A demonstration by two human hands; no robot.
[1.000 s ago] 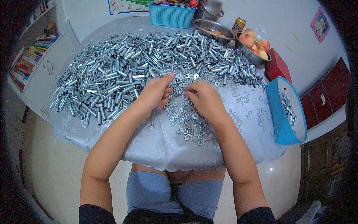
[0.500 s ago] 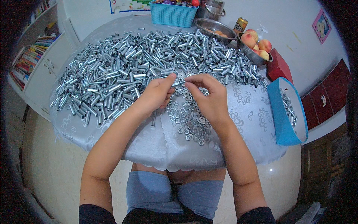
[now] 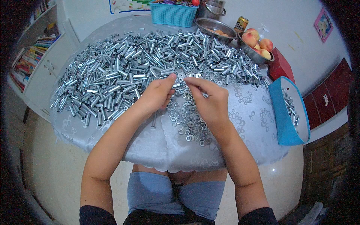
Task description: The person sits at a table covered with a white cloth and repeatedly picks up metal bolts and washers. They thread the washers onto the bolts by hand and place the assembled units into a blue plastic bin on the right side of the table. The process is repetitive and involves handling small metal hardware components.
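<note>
My left hand (image 3: 157, 95) is closed around a short silver metal sleeve (image 3: 177, 85), whose end sticks out past the thumb to the right. Close by that end, the thumb and forefinger of my right hand (image 3: 210, 99) are pinched together; whatever lies between them is too small to name. Loose nuts (image 3: 188, 131) and flat washers are spread on the cloth beneath my right hand. A thin bolt (image 3: 153, 120) lies just below my left wrist. Beyond both hands spreads a wide heap of silver metal sleeves (image 3: 123, 63).
A silver patterned cloth (image 3: 255, 127) covers the table. On its right stands a blue fabric bin (image 3: 282, 120) holding metal parts, near a red box (image 3: 280, 67). Farther back are a bowl of peaches (image 3: 258, 58), a metal basin (image 3: 206, 25), a can (image 3: 241, 24) and a light-blue basket (image 3: 172, 15).
My right fingers have closed into a tighter pinch and shifted slightly left at the sleeve's end. My left hand has barely moved.
</note>
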